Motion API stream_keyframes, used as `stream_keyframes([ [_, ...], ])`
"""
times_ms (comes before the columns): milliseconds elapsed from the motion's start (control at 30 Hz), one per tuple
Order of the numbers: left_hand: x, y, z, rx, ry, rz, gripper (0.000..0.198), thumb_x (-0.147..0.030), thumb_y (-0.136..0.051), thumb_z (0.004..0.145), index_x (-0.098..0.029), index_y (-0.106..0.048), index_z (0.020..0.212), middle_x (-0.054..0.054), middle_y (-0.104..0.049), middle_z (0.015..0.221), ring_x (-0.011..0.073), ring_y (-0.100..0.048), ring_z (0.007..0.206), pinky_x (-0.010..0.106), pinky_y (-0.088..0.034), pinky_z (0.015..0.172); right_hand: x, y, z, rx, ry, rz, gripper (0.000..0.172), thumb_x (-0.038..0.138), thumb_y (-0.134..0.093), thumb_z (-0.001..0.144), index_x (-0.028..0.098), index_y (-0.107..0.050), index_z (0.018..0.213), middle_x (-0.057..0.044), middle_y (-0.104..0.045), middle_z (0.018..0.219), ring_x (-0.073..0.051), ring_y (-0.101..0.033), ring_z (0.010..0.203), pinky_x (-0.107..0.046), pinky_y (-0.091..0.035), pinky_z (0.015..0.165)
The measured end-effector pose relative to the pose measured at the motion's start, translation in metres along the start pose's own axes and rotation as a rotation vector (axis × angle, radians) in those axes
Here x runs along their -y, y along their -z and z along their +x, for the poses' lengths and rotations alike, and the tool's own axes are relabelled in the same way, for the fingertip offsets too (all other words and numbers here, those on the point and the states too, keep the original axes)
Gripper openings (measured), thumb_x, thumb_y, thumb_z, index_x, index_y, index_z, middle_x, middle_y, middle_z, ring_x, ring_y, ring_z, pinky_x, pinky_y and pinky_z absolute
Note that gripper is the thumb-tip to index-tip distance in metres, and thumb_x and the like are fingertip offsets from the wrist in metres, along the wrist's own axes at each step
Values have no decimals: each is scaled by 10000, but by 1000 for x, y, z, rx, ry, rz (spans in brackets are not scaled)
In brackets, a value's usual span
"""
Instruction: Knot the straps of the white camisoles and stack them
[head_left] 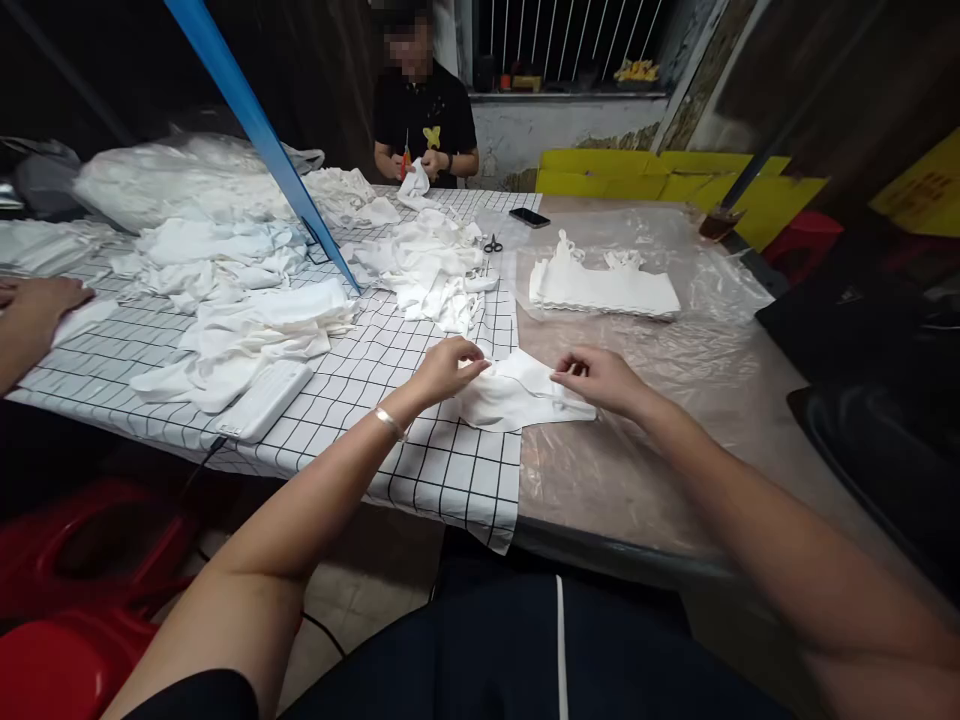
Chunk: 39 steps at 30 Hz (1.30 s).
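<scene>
A thin white garment [506, 395] lies partly spread in front of me, across the join between the checked cloth and the plastic-covered part of the table. My left hand [448, 370] pinches its upper left edge between thumb and fingers. On the other side, my right hand [600, 378] pinches its upper right edge. Both hands are closed, with the fabric stretched loosely between them. Beyond my right hand sits a neat stack of white garments [604, 290] with straps bunched on top. A loose heap of white garments [435, 265] lies past my left hand.
More white garments [255, 330] and a white power bank-like box [266, 400] lie to the left. Small black scissors [493, 244] and a phone [529, 217] lie farther back. A blue post [262, 140] rises at left. Across sits a person [424, 120] with orange scissors; another person's hand [45, 305] shows at left.
</scene>
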<state>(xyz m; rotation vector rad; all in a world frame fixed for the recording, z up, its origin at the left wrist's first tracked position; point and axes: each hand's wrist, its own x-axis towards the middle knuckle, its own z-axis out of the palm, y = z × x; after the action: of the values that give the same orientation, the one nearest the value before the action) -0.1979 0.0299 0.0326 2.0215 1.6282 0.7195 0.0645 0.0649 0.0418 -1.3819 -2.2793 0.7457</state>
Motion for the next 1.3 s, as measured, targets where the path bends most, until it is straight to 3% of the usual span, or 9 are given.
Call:
stream_keyframes([
  [167,-2,-11,40,299,170,328,225,-401,-651,780,-181,-672,820,59,-689,948,245,-601,898,461,-326,946,6,-28,41,116,-84,-138,169,254,-756,613,195,-612,680,-18,-660,736,-170,-570,690,-252,-390,601],
  [300,10,-13,37,283,137,388,371,-445,-715,703,-205,-656,980,84,-610,1184,299,-545,1077,444,-328,931,-18,-20,55,-98,-408,125,98,176,-644,647,182,-553,610,-25,-600,612,-156,-539,586,-248,-388,541],
  [433,20,-16,31,226,124,372,478,-479,-711,691,-225,-624,1086,93,-582,1219,319,-504,1135,448,-313,932,-50,2,58,-375,-578,174,159,199,-567,692,190,-540,849,-35,-608,740,-160,-538,627,-271,-435,583],
  [567,20,-19,37,226,151,256,308,-430,-679,714,-189,-633,900,64,-667,945,263,-572,926,433,-315,904,-53,-3,47,-538,-362,75,247,246,-618,662,207,-517,884,-35,-602,854,-184,-564,779,-310,-457,737],
  [700,10,-12,48,296,101,5,161,-342,-606,762,-187,-577,728,11,-650,794,169,-561,736,349,-372,802,-26,-22,47,-368,-99,178,246,293,-619,683,195,-554,899,-43,-621,922,-162,-546,730,-305,-452,705],
  [867,-7,-7,50,119,115,-30,149,-303,-610,771,-194,-530,708,15,-600,720,148,-503,640,284,-364,621,11,-24,66,-103,31,233,141,233,-618,694,184,-587,823,-19,-628,879,-136,-521,709,-287,-427,706],
  [1100,-15,1,-5,-84,67,-315,226,-342,-625,797,-188,-508,679,-11,-526,658,110,-456,604,257,-366,575,29,-45,14,266,330,58,230,305,-700,695,185,-582,851,-42,-611,897,-181,-538,800,-283,-415,686],
  [1200,-21,10,-23,-133,49,-484,204,-326,-654,778,-178,-530,711,-8,-531,683,98,-465,616,242,-378,561,30,-66,-3,171,358,-72,38,193,-599,756,177,-568,772,-62,-603,845,-191,-534,808,-301,-408,727],
  [1300,-27,14,-32,-270,70,-555,183,-304,-662,775,-180,-535,735,-21,-515,659,86,-453,587,230,-364,532,35,-63,3,-67,217,95,46,193,-523,800,194,-521,754,-20,-565,741,-162,-516,693,-281,-404,659],
])
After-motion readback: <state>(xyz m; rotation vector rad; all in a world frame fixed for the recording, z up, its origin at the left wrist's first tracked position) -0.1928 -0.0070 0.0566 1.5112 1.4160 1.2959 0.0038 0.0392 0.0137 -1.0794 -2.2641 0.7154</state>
